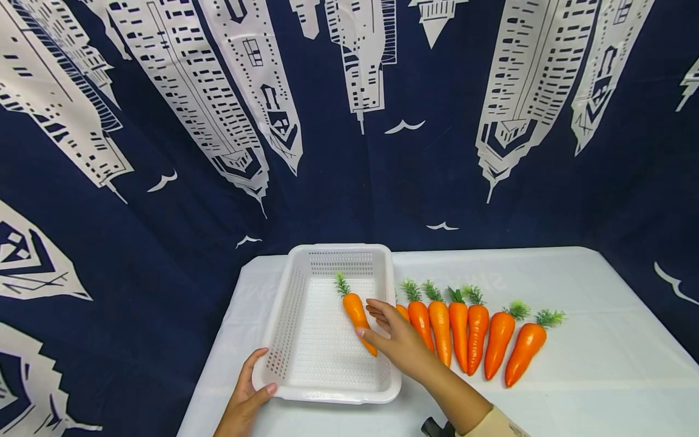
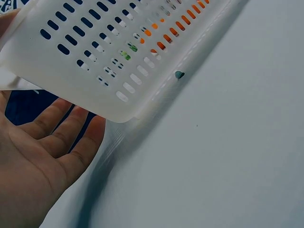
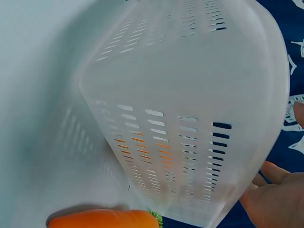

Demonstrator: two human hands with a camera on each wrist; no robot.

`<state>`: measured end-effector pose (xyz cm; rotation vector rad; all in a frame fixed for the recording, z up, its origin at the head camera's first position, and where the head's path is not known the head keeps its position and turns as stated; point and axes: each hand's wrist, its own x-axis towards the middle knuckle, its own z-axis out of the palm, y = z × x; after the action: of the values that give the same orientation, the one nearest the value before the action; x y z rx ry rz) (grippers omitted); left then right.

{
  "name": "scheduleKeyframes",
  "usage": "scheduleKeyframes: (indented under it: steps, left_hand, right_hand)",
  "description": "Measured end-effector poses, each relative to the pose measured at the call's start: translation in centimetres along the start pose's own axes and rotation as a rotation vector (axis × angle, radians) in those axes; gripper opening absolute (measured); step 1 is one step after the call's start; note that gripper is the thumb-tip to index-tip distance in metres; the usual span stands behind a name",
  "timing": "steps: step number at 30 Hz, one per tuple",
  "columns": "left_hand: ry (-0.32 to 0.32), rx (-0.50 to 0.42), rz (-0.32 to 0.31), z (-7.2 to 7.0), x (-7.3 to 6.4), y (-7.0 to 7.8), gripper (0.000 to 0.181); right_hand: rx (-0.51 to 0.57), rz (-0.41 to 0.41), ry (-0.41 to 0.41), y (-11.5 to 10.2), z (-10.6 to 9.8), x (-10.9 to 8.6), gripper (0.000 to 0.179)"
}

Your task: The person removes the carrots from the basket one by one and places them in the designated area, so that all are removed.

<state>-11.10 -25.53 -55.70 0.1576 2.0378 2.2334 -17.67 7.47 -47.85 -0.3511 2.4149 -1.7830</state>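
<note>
A white perforated plastic basket (image 1: 327,394) stands on the table. My left hand (image 1: 244,394) holds its near left corner, thumb and forefinger at the rim; in the left wrist view, the other fingers (image 2: 80,147) reach beneath that rim. One orange carrot (image 1: 355,312) with a green leafy top lies slanted inside the basket. Over the basket's right side, my right hand (image 1: 401,340) is beside this carrot, fingers loosely bent and spread from the thumb. The thumb tip overlaps the carrot; whether it touches is unclear. Right of the basket, several more carrots (image 1: 440,328) lie in a row.
The white-covered table (image 1: 601,352) extends to the right of the carrots. Behind it hangs a dark blue cloth (image 1: 371,194) printed with white buildings. A small black object (image 1: 434,426) shows under the right forearm at the near edge of view.
</note>
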Motion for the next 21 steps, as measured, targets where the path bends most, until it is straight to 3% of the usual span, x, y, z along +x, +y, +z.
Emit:
scheduleKeyframes:
  steps: [11, 16, 21]
  left_hand:
    - [0.011, 0.012, 0.006, -0.1, 0.0, -0.1, 0.071]
    - [0.013, 0.007, 0.012, -0.1, 0.0, -0.2, 0.071]
    - [0.011, 0.009, 0.015, 0.0, 0.0, -0.1, 0.07]
  right_hand:
    - [-0.036, -0.015, -0.051, -0.3, 1.2, 2.1, 0.077]
    - [-0.007, 0.021, -0.072, -0.4, 1.5, 3.1, 0.079]
    - [-0.047, 0.042, -0.072, -0.5, 1.9, 3.7, 0.08]
